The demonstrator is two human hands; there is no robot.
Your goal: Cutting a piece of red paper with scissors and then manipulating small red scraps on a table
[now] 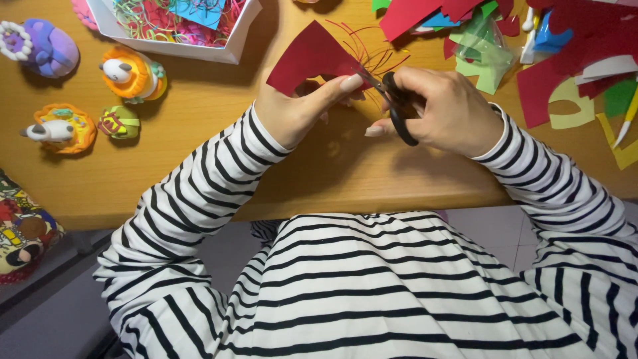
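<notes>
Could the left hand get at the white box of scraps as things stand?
Probably not at once: the left hand holds the red paper being cut. The white box lies just beyond it, with bare desk between.

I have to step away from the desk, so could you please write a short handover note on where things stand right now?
Left hand: pinches the dark red paper sheet, raised over the wooden table.
Right hand: holds the black-handled scissors, blades at the sheet's right edge.
Done: several thin fringe strips are cut along that edge.
Left: the rest of the sheet is uncut.
Nearby: coloured paper scraps at the far right, clay figures to the left.
</notes>
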